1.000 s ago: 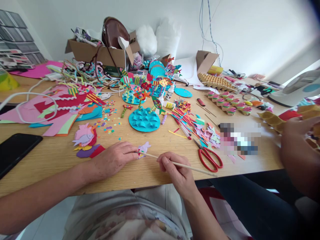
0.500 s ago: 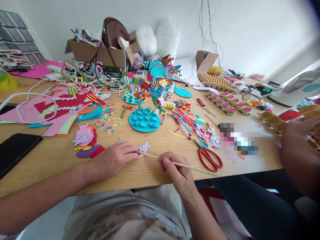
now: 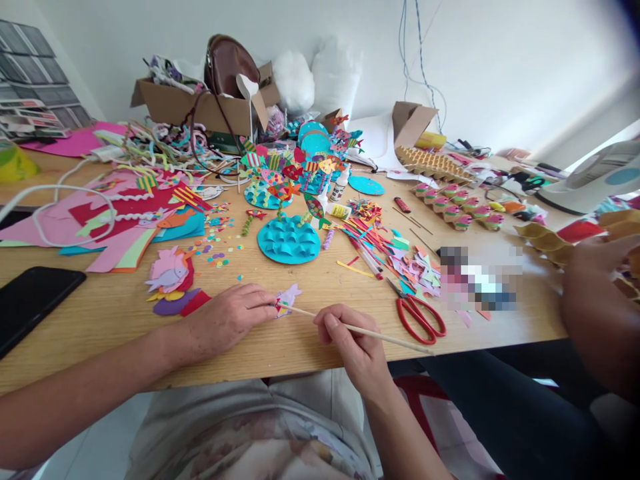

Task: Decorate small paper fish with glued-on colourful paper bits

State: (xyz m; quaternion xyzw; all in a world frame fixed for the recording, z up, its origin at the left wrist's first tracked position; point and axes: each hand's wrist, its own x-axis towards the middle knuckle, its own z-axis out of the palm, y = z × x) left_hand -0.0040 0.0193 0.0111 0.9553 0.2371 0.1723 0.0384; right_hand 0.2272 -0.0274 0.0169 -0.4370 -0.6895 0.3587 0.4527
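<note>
"So, where's the lilac paper fish [image 3: 290, 295]?"

"Right at the left hand's [image 3: 233, 321] fingertips, on the table [image 3: 300, 347]. Those fingers lie close together; whether they pinch it, I can't tell."

"And the right hand [image 3: 356, 341]?"

"Thumb and fingers pinch a thin stick [image 3: 400, 341], its far tip at the fish. Red-handled scissors [image 3: 421, 320] lie to the right of those fingers, a turquoise disc [image 3: 289, 248] beyond both hands' fingers."

Left hand [image 3: 237, 317] on lilac paper fish [image 3: 289, 297]; right hand [image 3: 353, 337] holding thin stick [image 3: 395, 339].
</note>
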